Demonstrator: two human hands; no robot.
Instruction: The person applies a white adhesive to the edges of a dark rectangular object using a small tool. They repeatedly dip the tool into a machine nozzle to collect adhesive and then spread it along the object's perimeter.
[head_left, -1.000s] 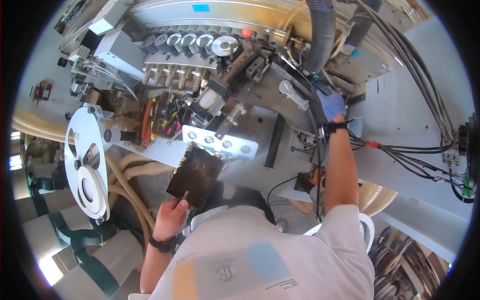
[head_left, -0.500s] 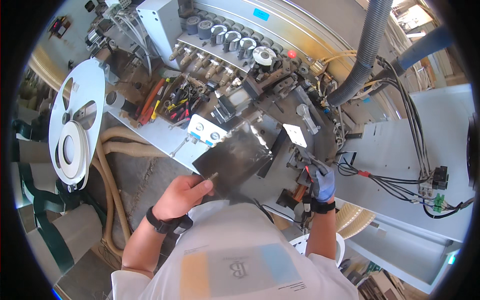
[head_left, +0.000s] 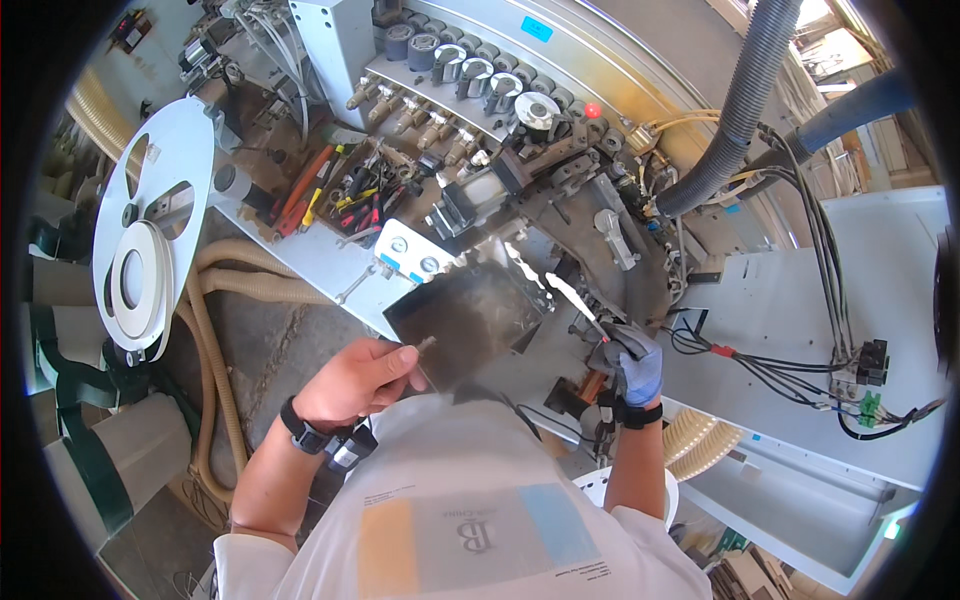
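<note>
My bare left hand [head_left: 362, 382] pinches the near-left corner of a dark rectangular plate [head_left: 455, 320] between thumb and fingers. The plate is held tilted in front of my body, with ragged whitish residue along its far and right edges. In a blue-grey glove, my right hand [head_left: 635, 372] is closed round a scraper [head_left: 575, 305], whose flat shiny blade points up and left. The blade's tip lies close to the plate's right edge; whether they touch I cannot tell. Most of the scraper's handle is hidden by the glove.
Behind the plate are a gauge panel [head_left: 408, 255], a tray of hand tools [head_left: 365, 195] and a row of brass fittings [head_left: 410, 115]. A large white reel [head_left: 150, 235] stands left. Hanging cables [head_left: 735, 350] and a grey hose [head_left: 730, 120] are at right.
The scraper's blade has moved left toward the plate's right edge and turned, so it shows narrower. My right hand has shifted slightly left and down. My left hand still holds the plate.
</note>
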